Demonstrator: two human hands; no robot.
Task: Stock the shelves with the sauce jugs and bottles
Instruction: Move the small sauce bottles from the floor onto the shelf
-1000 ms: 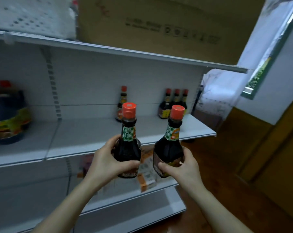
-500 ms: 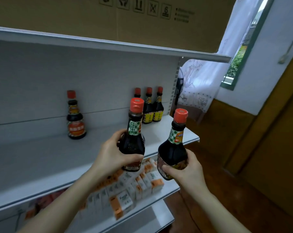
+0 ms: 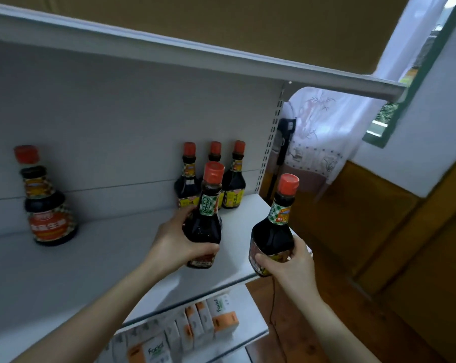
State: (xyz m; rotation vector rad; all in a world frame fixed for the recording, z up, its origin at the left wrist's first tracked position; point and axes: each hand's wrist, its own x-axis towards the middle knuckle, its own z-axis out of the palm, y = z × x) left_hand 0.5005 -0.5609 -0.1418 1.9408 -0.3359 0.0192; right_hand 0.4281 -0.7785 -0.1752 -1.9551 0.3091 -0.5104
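My left hand (image 3: 176, 244) grips a dark sauce bottle (image 3: 204, 224) with a red cap, held upright over the white middle shelf (image 3: 104, 258). My right hand (image 3: 289, 263) grips a second, similar bottle (image 3: 274, 231) by its base, tilted slightly right, just off the shelf's right front corner. Three like bottles (image 3: 212, 179) stand in a row at the back right of the shelf, right behind the left-hand bottle. A larger bottle with a red label (image 3: 47, 203) stands alone at the back left.
A shelf board (image 3: 221, 64) hangs overhead with a cardboard box on it. The lower shelf (image 3: 253, 334) carries several white-and-orange tissue packs (image 3: 195, 328). To the right are a curtain (image 3: 316, 132), a window frame and a wooden floor (image 3: 352, 297).
Both hands have carried their bottles forward and closer to the shelf; the left bottle now sits over the shelf in front of the three back bottles. The view has swung right and nearer.
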